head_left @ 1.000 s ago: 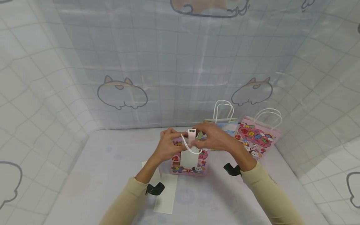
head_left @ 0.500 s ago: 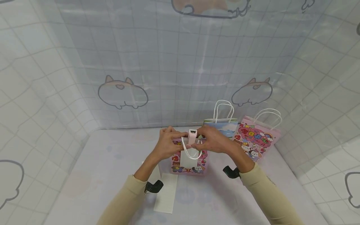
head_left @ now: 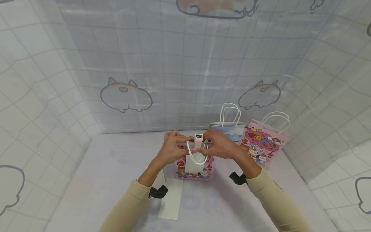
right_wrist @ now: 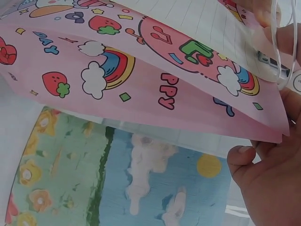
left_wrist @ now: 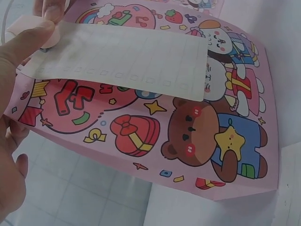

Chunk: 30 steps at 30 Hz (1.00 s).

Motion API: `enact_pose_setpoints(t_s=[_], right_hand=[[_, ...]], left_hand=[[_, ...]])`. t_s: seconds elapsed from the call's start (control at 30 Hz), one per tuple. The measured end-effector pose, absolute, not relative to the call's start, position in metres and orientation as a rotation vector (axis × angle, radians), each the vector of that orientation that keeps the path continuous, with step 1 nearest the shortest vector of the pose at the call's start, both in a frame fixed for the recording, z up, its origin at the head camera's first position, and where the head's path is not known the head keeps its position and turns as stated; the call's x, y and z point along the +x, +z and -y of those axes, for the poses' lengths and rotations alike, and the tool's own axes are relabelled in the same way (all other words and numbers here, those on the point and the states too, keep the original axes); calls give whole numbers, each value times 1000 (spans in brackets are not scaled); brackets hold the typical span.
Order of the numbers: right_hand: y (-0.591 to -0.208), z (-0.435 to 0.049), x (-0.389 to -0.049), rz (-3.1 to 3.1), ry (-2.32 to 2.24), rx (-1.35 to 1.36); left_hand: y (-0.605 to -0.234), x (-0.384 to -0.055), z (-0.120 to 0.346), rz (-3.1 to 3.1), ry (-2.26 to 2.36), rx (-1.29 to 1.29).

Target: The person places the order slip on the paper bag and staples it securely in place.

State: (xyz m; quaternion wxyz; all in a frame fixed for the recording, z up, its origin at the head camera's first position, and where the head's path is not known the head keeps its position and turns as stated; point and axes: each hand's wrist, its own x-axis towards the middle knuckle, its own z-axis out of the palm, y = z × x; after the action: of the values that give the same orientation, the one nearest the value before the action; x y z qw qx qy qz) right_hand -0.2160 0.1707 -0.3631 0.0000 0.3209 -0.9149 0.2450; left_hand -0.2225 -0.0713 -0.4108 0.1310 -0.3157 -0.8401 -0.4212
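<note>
A pink cartoon gift bag (head_left: 210, 167) stands at the table's middle, a lined white slip of paper (left_wrist: 127, 59) lying over its front from the top edge. Clamped over both at the rim is a small pink stapler (head_left: 198, 141), its metal end showing in the right wrist view. My left hand (head_left: 171, 147) pinches the stapler from the left, thumb in front, other fingers behind the bag. From the right, my right hand (head_left: 220, 144) grips the same stapler and the bag's top. The white cord handle (head_left: 197, 163) hangs forward over the slip.
Behind the right hand stands a gift bag with a sky picture (head_left: 233, 132). Another pink cartoon bag (head_left: 265, 141) leans at the right, near the side wall. White paper strips (head_left: 171, 199) lie on the table beside the left forearm. A cloth backdrop (head_left: 182, 64) rises behind.
The stapler's top has tipped slightly right, and my right hand has shifted a little right and down. The cord handle has sunk lower over the slip. The last half second is nearly still.
</note>
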Motion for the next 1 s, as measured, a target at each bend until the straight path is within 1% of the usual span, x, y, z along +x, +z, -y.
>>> enact_pose_setpoints(t_s=[1.0], right_hand=[[-366, -170, -215, 2791, 733, 1054]], left_hand=[[-414, -224, 71, 2326, -1138, -992]])
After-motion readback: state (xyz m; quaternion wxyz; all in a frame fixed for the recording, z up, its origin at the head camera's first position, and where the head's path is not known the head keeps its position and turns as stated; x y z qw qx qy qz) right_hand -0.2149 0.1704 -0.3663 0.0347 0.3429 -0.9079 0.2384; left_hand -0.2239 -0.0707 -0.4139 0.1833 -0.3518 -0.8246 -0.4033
